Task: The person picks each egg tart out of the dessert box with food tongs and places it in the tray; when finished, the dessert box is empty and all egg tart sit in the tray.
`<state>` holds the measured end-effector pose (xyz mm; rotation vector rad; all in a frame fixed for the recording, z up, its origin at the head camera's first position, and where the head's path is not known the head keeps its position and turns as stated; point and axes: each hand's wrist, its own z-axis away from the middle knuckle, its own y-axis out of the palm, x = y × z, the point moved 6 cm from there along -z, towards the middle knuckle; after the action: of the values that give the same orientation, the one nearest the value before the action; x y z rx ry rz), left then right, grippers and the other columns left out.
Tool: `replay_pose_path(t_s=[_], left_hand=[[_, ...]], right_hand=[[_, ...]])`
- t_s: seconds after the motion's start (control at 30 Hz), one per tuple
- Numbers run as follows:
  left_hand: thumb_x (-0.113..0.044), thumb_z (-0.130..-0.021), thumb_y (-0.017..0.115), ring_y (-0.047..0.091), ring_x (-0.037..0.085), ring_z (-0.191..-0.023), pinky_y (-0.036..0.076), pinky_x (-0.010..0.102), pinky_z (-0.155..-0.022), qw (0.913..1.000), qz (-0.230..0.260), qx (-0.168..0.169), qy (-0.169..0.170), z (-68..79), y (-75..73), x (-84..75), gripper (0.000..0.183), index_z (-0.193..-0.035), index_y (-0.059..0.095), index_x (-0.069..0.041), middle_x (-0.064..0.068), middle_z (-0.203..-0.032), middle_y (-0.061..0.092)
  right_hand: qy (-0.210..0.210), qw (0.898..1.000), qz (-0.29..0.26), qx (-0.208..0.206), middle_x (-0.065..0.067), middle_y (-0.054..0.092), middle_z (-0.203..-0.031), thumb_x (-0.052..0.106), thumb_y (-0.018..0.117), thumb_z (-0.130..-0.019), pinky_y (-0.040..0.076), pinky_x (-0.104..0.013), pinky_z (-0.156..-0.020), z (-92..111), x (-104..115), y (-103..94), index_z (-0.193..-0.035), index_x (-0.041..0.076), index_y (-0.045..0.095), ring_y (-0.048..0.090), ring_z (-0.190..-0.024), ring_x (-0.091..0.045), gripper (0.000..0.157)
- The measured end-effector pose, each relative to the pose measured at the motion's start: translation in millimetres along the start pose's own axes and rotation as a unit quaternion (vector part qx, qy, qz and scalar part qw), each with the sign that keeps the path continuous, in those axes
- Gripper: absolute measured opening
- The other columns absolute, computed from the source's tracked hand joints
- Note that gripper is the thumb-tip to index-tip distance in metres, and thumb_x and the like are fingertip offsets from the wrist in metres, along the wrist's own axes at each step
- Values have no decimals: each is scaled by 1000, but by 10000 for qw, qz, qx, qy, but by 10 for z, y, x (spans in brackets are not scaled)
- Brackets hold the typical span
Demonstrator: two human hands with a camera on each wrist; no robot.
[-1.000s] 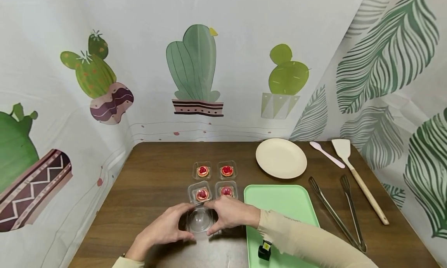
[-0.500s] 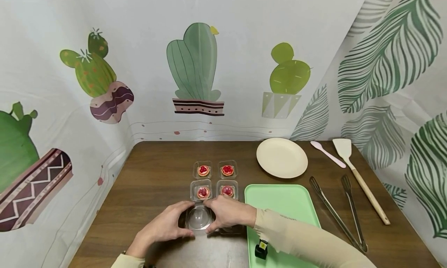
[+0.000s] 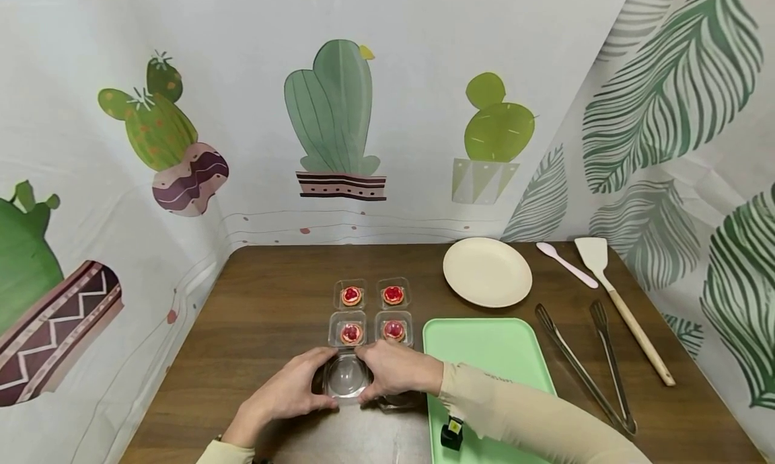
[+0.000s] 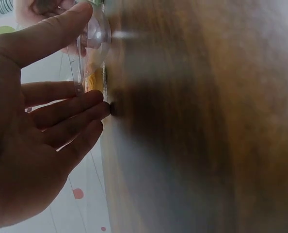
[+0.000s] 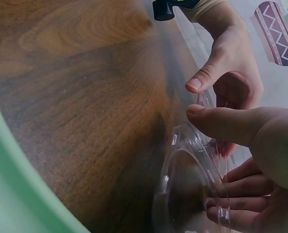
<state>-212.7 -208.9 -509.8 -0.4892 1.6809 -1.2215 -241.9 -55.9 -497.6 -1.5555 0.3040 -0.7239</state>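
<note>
Container of clear plastic with a round domed top (image 3: 346,376) is low at the brown wood-grain table (image 3: 272,302), just nearside of a clear square plastic box (image 3: 331,329) holding a red-topped round tart (image 3: 351,333). Left hand (image 3: 292,387) grips its left edge, thumb and fingers spread wide. Right hand (image 3: 396,368) grips the right edge likewise, pale green rectangular tray (image 3: 484,343) beside it.
</note>
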Motion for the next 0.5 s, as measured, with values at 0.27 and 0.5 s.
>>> replay_pose_path(t_s=[0.27, 0.5], left_hand=[[-38, -69, 87, 57, 24, -122, 47, 42, -103, 9999, 1, 39, -96, 9, -5, -5, 87, -138, 51, -1, 9, -134, 58], [-37, -68, 88, 57, 25, -122, 47, 43, -103, 9998, 61, 99, -182, 17, -3, -7, 89, -139, 50, 0, 11, -134, 57]], right_hand=[[-46, 10000, 46, 14, 3, 69, -86, 53, 85, -65, 51, -15, -58, 2, 7, 4, -108, 10, 63, 62, -68, -4, 65], [-33, 9997, -199, 111, 0, 70, -89, 51, 85, -66, 51, -12, -58, 8, -2, 5, -114, 7, 62, 62, -67, -4, 69]])
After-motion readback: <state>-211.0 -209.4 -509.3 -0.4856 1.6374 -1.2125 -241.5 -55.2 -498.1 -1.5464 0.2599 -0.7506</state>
